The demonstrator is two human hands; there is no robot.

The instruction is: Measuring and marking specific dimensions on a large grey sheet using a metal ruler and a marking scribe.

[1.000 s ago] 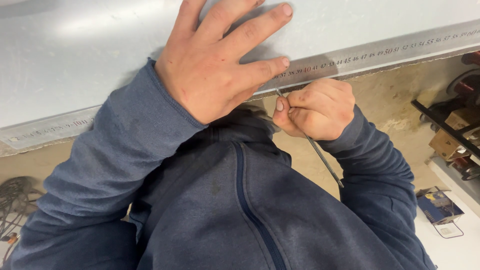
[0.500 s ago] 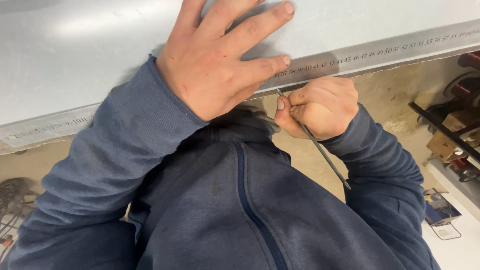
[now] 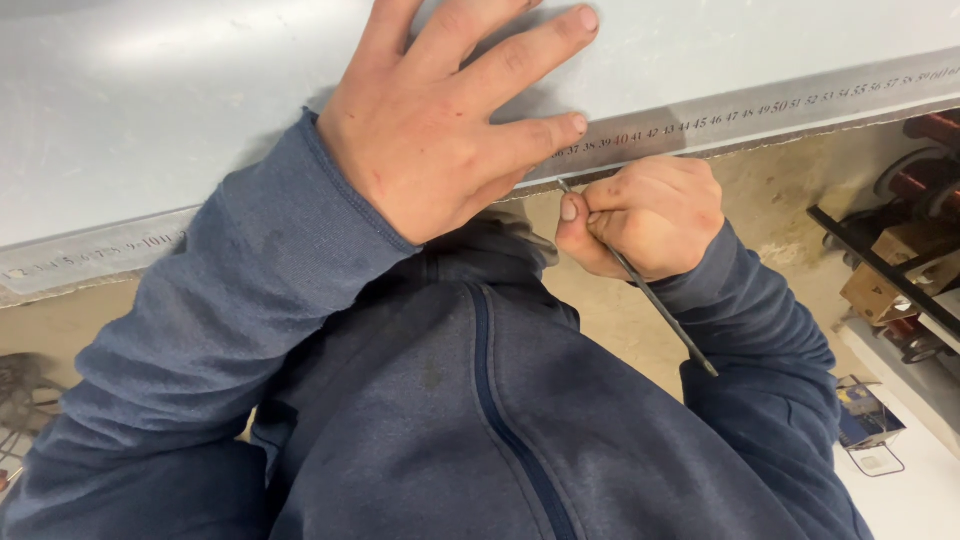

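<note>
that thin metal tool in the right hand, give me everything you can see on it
The thin metal tool is a slim, dark grey rod, seemingly steel, plain and straight. The right hand grips it in a closed fist like a pen, thumb against the shaft. Its upper tip meets the lower edge of the metal ruler lying along the grey sheet, just beside the left hand, which is pressed flat on the sheet. The free end slants down and to the right, over the blue sleeve. The tip's shape is too small to tell.

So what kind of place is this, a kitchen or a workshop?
Most likely a workshop. The left hand presses a grey metal sheet with a long ruler along its edge, the right hand grips a thin scriber, and shelves hold parts.
</note>
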